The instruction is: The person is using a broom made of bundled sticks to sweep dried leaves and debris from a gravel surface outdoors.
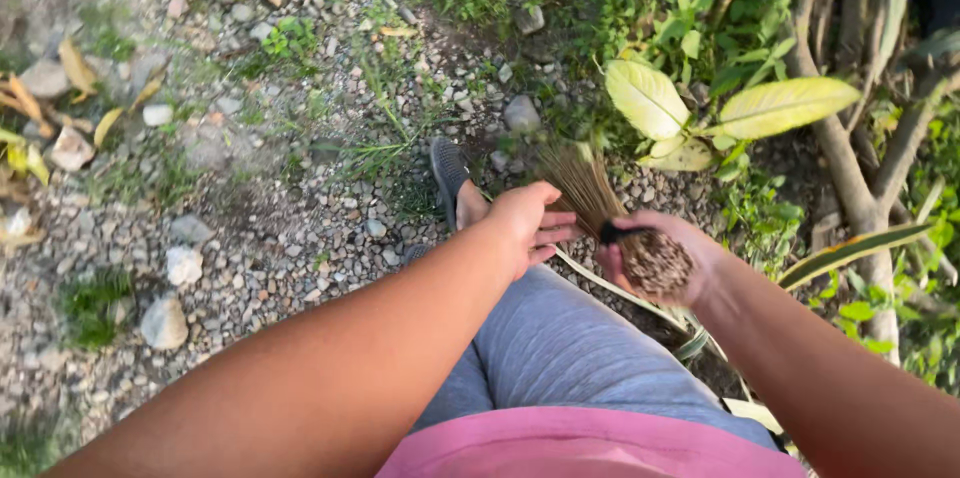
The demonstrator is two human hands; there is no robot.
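Brown stick broom [612,208] angled bristles-down, bound end up

Gravel ground [280,228] bears stones [165,323], dry leaves [75,68], weeds [90,303].

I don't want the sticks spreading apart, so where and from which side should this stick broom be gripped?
Grip the stick broom at its bound end, beside the dark band where the sticks are packed tight. The right hand already wraps that end from the right. The left hand is best brought in from the left, just above the band, before the sticks fan out toward the gravel.
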